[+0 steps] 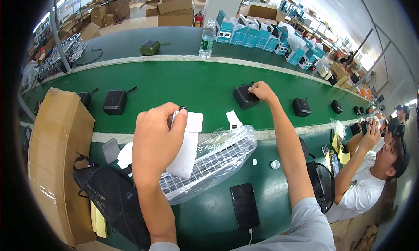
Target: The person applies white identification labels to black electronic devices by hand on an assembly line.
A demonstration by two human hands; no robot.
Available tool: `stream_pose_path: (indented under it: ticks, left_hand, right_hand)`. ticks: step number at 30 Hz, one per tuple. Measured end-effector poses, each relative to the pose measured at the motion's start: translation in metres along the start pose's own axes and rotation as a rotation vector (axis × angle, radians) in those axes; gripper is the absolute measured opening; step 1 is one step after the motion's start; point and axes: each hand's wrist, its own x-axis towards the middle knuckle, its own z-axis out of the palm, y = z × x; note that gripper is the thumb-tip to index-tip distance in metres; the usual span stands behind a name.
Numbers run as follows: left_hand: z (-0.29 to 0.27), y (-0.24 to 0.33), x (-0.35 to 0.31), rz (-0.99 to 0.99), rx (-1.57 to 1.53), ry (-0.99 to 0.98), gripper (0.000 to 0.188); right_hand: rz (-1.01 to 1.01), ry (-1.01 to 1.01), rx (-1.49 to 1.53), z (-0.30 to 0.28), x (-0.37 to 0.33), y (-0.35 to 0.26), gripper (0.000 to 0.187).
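My left hand [159, 135] is closed, thumb and forefinger pinching a white paper strip [185, 152] with a small black piece [183, 108] at the fingertips. The strip hangs over a clear plastic bag [209, 163] of gridded label sheets. Farther right, my right hand [263, 91] is closed at the top right corner of a black box-shaped device [245, 98], which rests on the green conveyor belt [183, 76]. It looks like a portable speaker. Similar black devices stand on the belt to the left [115, 101] and right [301, 107].
A tall cardboard box [56, 163] and black mesh bag [111, 198] stand at left. A phone [245, 206] with a cable lies in front. Beyond the belt are a water bottle [207, 39], a green device [150, 47] and several blue-white cartons [251, 37]. A co-worker [366, 176] sits at right.
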Motion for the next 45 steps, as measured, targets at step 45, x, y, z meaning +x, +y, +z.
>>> stream_pose_path:
  ticks: [45]
  left_hand:
    - [0.007,0.003,0.0,-0.003,0.012,-0.024,0.027]
  right_hand:
    - [0.089,0.004,-0.433,0.029,-0.112,0.038,0.045]
